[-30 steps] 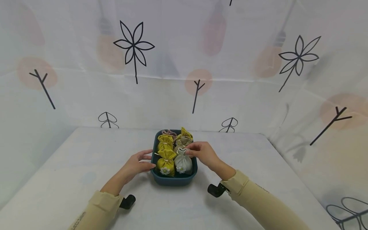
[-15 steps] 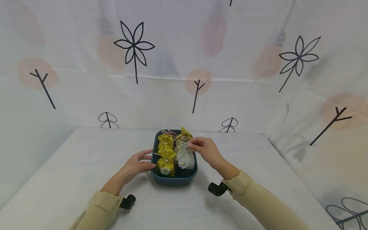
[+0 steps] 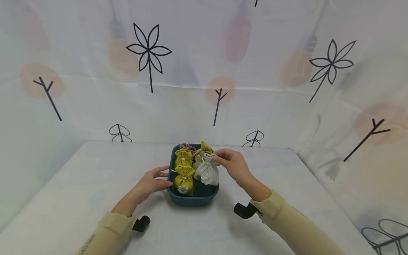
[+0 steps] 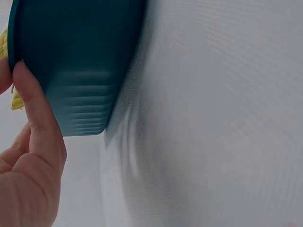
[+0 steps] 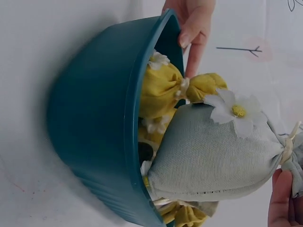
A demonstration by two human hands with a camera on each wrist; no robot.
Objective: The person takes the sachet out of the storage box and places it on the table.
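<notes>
A pale grey-green drawstring pouch (image 3: 208, 171) with a white cloth flower hangs tilted over the right side of a teal plastic basin (image 3: 192, 201). My right hand (image 3: 233, 163) pinches it by the gathered neck. In the right wrist view the pouch (image 5: 215, 153) bulges up past the basin's rim, and fingertips show below its tied cord. My left hand (image 3: 149, 184) holds the basin's left rim, with thumb and finger on either side of it in the left wrist view. Two yellow pouches, a front one (image 3: 184, 181) and one behind it (image 3: 183, 158), stand along the basin's left side.
Farther back in the basin sit a mauve pouch (image 3: 188, 148) and another yellow pouch (image 3: 205, 146), with a tan pouch (image 3: 198, 165) partly hidden behind the pale one. The basin stands on a white-covered table (image 3: 127, 159) before a patterned cloth backdrop (image 3: 185, 113).
My right hand has raised the pale pouch from the basin's front right corner and moved it up and rightward, baring the dark floor there. The left hand and basin have stayed put.
</notes>
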